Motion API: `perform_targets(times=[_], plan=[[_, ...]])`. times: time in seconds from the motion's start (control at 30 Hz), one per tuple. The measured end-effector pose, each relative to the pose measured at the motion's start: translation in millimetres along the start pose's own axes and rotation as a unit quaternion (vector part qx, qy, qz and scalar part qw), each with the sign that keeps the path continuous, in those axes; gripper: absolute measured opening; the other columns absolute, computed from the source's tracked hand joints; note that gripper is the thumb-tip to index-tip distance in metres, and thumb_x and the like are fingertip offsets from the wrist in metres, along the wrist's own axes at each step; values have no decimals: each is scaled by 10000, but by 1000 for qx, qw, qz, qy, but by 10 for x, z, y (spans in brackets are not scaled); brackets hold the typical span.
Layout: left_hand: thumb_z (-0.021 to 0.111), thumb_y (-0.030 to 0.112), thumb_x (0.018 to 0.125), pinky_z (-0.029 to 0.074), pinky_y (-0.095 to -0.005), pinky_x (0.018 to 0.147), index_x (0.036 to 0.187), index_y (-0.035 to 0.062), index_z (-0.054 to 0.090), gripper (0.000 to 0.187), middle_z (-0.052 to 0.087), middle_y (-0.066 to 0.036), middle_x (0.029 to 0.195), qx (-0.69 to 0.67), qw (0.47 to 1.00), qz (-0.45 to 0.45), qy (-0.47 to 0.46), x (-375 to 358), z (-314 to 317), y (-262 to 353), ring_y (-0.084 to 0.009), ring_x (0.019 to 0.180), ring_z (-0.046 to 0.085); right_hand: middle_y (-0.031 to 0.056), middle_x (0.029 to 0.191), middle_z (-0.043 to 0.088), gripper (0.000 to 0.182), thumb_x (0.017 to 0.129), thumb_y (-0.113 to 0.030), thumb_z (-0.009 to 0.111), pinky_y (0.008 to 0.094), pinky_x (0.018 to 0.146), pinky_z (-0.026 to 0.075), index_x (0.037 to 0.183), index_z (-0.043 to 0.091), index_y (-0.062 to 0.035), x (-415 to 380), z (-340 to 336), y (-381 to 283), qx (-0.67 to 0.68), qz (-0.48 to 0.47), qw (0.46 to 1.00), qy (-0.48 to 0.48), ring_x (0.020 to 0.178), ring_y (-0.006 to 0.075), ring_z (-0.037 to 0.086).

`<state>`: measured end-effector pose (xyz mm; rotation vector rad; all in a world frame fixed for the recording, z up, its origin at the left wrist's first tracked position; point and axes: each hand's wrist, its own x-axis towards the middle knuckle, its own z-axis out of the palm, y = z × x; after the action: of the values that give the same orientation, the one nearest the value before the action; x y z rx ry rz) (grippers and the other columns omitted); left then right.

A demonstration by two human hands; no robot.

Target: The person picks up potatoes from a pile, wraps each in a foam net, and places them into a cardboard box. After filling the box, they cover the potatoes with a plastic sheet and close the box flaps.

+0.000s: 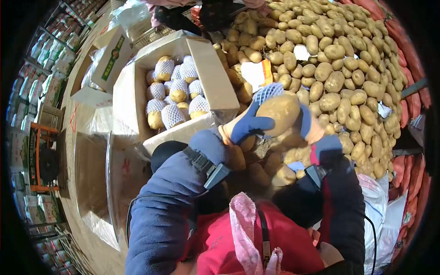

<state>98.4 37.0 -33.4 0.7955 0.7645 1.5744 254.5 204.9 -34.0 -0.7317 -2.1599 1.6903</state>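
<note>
A large potato [278, 114] is held up in front of me between both hands. My left hand [251, 124], in a blue glove, is closed at its left side, with the thumb across the potato's front. A white foam net sleeve [268, 93] sits at the potato's upper end, against my left fingers. My right hand [308, 123], also gloved, is closed round the right side; its fingers are partly hidden behind the potato. Just left, an open cardboard box [126, 98] holds potatoes in foam nets [173, 115].
A big heap of loose potatoes [334, 82] spreads ahead and right, with red sacks [415, 80] along its edge. Another open carton [94, 94] and a plastic-lined box [94, 183] stand left. A person's hand and dark sleeves [220, 11] show at the top.
</note>
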Motion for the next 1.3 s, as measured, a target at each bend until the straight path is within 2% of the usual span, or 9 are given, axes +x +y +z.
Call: perform_targets(times=[0.23,0.37,0.7,0.83,1.0,1.07,1.17,1.23,1.3], plan=[[570,536,852,552,-254,548,1318,-9,462,725,676,-175,984,-236,963,-98,83,92,-264,-202,-218,694,676,28,920,636,151,927,-88,523,237,693,476,1009,620,-7,178,86,-176,58,-147,987,1,810,82,574],[608,317,883,500,-256,847,1346,36,413,576,557,-70,1200,-2,996,2,85,192,-210,-58,-139,1043,570,72,926,659,178,832,-44,649,306,743,494,1005,628,-8,41,287,-172,-114,-142,980,80,839,157,624],[711,116,772,478,-250,512,1344,139,404,650,565,-106,1045,293,868,108,385,-165,-1322,1144,-150,682,568,153,934,653,236,796,-26,633,389,778,486,1031,643,-29,-139,298,-256,-236,-206,950,-10,871,343,615],[746,208,689,378,-370,1042,1321,21,428,732,515,-200,1284,608,628,226,430,-461,-2577,1243,-327,1189,511,157,932,653,235,783,-29,620,395,774,486,1017,644,-26,-36,207,-155,-269,-215,934,-95,869,358,610],[548,193,853,427,-543,948,1398,402,330,623,383,-168,1417,765,324,-262,491,-941,-3660,904,-417,1202,477,177,950,661,199,838,-110,608,377,803,491,1011,675,-39,133,189,143,-322,-101,932,-132,920,356,617],[643,315,820,462,-538,900,1340,295,427,563,448,-205,1341,694,348,-124,618,-950,-4159,934,-441,1112,533,182,1076,632,254,851,-116,616,363,859,477,1092,639,-38,177,142,419,-316,-103,934,-128,1007,352,600],[666,138,806,472,-371,924,1219,85,597,422,610,-194,1155,483,795,143,338,-412,-3176,1280,-320,1096,582,178,1008,637,297,826,-147,635,413,864,468,1108,618,-56,299,79,1061,-347,-142,920,-117,989,366,592],[518,-96,813,435,-343,1004,1284,-25,516,476,534,-137,1309,829,513,187,118,-246,-2280,1381,-276,1211,519,157,1004,640,260,806,-140,636,418,835,474,1056,627,-67,283,136,1408,-357,-60,918,-160,976,347,594],[492,79,917,362,-414,1080,1328,-14,470,422,508,-149,1342,489,838,216,109,-136,-1468,1194,-279,1252,487,145,978,648,226,820,-134,593,390,813,484,1037,642,-96,291,213,1723,-419,-75,869,-251,953,310,615]])
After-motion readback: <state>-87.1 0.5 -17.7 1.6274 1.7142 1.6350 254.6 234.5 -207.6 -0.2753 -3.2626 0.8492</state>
